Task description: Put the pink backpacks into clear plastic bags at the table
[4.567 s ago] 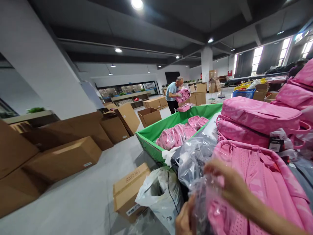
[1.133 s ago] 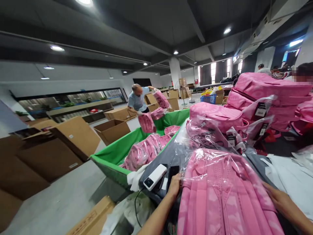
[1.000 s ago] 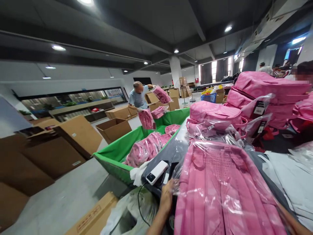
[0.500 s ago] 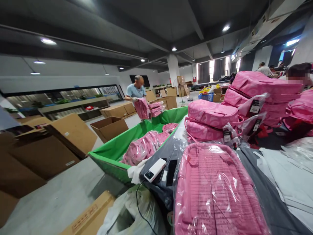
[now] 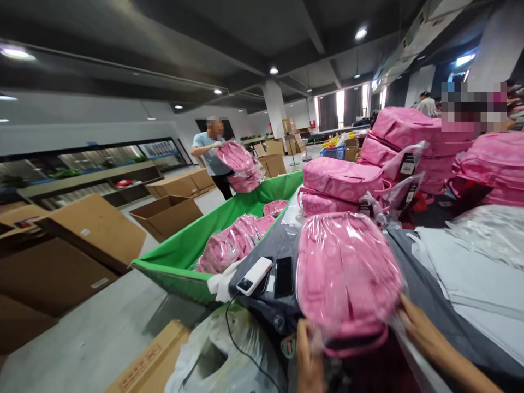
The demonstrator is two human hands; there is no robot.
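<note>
The left hand [image 5: 309, 357] and right hand [image 5: 421, 330], fingers curled, grip a pink backpack in a clear plastic bag [image 5: 347, 267] above a grey-covered bench [image 5: 426, 284].

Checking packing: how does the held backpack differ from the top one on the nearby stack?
The held backpack is wrapped in clear plastic; the stacked backpack shows bare fabric, with plastic loose at its end. The held backpack stands up between the left hand and right hand; the stacked backpack lies flat. The stacked backpack has a black tag; the held backpack shows none. Both are pink.
</note>
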